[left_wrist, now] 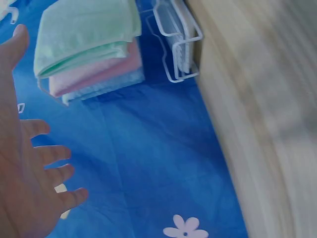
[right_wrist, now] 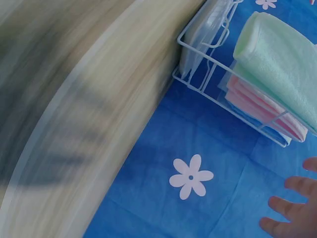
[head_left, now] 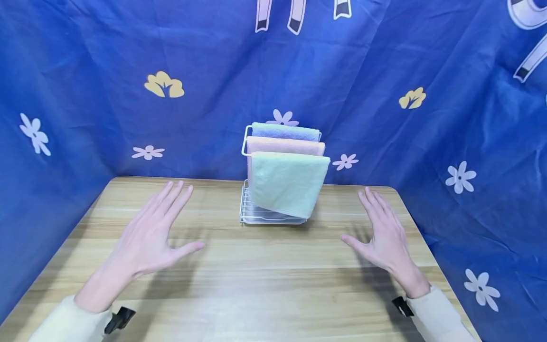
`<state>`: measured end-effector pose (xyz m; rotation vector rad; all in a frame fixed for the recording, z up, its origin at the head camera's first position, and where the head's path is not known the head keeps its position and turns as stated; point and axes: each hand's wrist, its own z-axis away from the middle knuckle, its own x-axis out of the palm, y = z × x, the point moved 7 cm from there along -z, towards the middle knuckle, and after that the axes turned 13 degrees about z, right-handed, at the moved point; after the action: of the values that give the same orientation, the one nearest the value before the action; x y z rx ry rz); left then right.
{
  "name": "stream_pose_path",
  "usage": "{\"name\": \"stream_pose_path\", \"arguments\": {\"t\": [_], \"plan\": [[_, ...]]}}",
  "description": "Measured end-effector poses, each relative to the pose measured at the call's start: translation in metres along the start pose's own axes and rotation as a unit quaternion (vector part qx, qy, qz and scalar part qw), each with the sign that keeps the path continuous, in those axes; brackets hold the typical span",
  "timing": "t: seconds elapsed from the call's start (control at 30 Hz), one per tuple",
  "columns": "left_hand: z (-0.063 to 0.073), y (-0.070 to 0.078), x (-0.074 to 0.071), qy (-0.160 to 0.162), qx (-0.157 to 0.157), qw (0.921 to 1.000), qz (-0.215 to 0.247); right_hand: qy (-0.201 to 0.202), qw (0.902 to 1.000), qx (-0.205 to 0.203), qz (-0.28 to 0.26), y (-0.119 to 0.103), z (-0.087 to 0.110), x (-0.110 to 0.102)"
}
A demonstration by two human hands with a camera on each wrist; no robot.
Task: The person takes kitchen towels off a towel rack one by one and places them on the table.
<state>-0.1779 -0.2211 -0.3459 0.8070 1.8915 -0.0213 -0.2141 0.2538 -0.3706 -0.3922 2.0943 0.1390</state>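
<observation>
In the head view a white wire rack (head_left: 273,218) stands at the back middle of the table. Three folded towels hang over its bars, one behind another: a mint green towel (head_left: 288,185) in front, a pink towel (head_left: 285,144) behind it, and a pale blue towel (head_left: 285,132) at the back. To the rack's left, above the table, my left hand (head_left: 149,237) is held with fingers straight and thumb spread. On the other side my right hand (head_left: 384,235) is spread likewise. Neither hand touches the rack or towels.
The wooden table (head_left: 265,280) has rounded back corners. A blue cloth (head_left: 213,95) with printed flowers hangs behind it and along both sides. The rack's base holds a pale tray (right_wrist: 205,34). Each wrist wears a black strap (head_left: 119,319).
</observation>
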Motion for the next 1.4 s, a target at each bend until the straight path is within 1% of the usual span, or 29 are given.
{"name": "stream_pose_path", "arguments": {"t": [0.1, 0.23, 0.3, 0.4, 0.47, 0.63, 0.73, 0.87, 1.0, 1.07, 1.2, 1.3, 1.4], "plan": [[-0.008, 0.007, -0.004, 0.004, -0.004, 0.9998, 0.020, 0.021, 0.9986, 0.012, -0.046, 0.000, -0.004, -0.002], [-0.021, 0.018, -0.010, 0.016, -0.005, 0.9991, 0.038, 0.052, 0.9938, 0.028, -0.094, -0.001, -0.010, -0.005], [-0.028, 0.023, -0.013, 0.025, 0.001, 0.9988, 0.043, 0.068, 0.9903, 0.038, -0.115, -0.001, -0.013, -0.007], [-0.038, 0.032, -0.017, 0.040, 0.015, 0.9978, 0.051, 0.091, 0.9819, 0.049, -0.158, -0.002, -0.019, -0.010], [-0.044, 0.037, -0.019, 0.048, 0.027, 0.9968, 0.058, 0.103, 0.9737, 0.051, -0.197, -0.003, -0.024, -0.011], [-0.060, 0.048, -0.021, 0.066, 0.055, 0.9933, 0.078, 0.116, 0.9470, 0.060, -0.294, -0.005, -0.037, -0.011], [-0.068, 0.054, -0.021, 0.076, 0.069, 0.9913, 0.083, 0.122, 0.9276, 0.068, -0.346, -0.006, -0.043, -0.009], [-0.081, 0.062, -0.022, 0.085, 0.080, 0.9895, 0.085, 0.128, 0.8997, 0.079, -0.410, -0.007, -0.052, -0.009], [-0.094, 0.070, -0.023, 0.091, 0.092, 0.9872, 0.093, 0.119, 0.8839, 0.088, -0.444, -0.008, -0.062, -0.008], [-0.101, 0.073, -0.022, 0.092, 0.102, 0.9859, 0.096, 0.116, 0.8773, 0.087, -0.457, -0.008, -0.067, -0.007], [-0.114, 0.081, -0.018, 0.088, 0.122, 0.9838, 0.098, 0.118, 0.8595, 0.080, -0.491, -0.011, -0.077, -0.005], [-0.122, 0.086, -0.016, 0.084, 0.132, 0.9829, 0.097, 0.118, 0.8516, 0.069, -0.506, -0.013, -0.084, -0.004], [-0.131, 0.090, -0.012, 0.076, 0.134, 0.9836, 0.095, 0.113, 0.8483, 0.063, -0.513, -0.015, -0.090, -0.002]]}}
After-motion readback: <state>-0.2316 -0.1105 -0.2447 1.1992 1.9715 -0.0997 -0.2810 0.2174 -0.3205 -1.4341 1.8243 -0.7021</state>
